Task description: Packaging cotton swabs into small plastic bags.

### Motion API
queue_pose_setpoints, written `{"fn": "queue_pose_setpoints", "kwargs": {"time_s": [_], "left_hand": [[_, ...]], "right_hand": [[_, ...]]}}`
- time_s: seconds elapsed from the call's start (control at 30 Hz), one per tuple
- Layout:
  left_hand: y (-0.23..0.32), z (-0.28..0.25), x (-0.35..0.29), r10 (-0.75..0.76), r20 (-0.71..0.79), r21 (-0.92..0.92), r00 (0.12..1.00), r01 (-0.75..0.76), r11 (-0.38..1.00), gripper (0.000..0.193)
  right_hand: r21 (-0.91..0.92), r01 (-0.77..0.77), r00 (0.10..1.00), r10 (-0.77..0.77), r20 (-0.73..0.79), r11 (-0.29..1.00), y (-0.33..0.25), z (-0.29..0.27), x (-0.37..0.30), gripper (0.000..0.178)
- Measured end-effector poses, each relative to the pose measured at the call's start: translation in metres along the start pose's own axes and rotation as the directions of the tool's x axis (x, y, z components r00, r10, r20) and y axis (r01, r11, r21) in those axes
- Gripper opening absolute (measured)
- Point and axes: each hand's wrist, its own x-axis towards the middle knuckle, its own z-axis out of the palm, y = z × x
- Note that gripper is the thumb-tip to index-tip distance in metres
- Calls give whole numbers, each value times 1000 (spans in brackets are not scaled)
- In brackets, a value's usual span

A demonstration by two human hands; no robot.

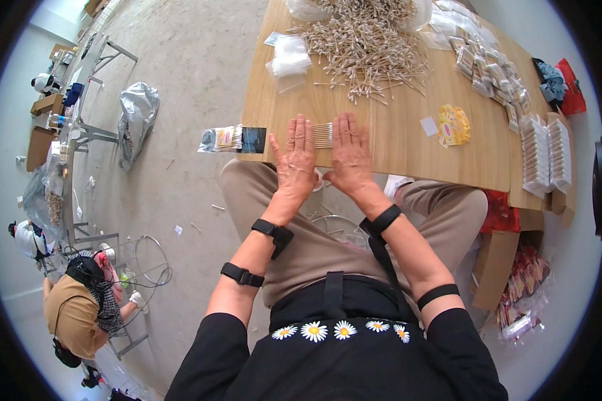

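At the front edge of the wooden table (394,157), a short row of cotton swabs (322,136) lies side by side between my two hands. My left hand (296,157) rests flat at the left end of the row, fingers stretched out and thumb apart. Lying flat at the opposite end is my right hand (350,154), its fingers extended and slightly blurred. To the left, a clear pack of swabs (229,138) juts past the table edge beside a dark flat piece (253,140). A large heap of loose swabs (368,50) spreads beyond my hands, with clear plastic bags (290,55) at its left.
Yellow printed cards (454,124) and a small white card (429,126) lie right of my hands. Filled swab packs (491,73) and stacked packs (535,157) line the right side. A cardboard box (495,267) stands below. At left, a person (80,307) bends near metal-legged tables.
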Motion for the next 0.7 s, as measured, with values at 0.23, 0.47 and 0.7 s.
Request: {"fn": "queue_pose_setpoints", "kwargs": {"time_s": [0.23,0.47,0.7], "left_hand": [[-2,0,-2,-5,28,4,1000,4,1000,121],[-1,-2,-2,-40,76,-31,996,42,999,123],[-7,3,-7,-147,69,-21,987,149,989,122]], "right_hand": [[71,35,999,-35,-2,997,-4,1,5,124],[42,186,978,-181,-108,982,-6,19,17,120],[95,204,977,-196,-88,974,-11,11,15,121]]}}
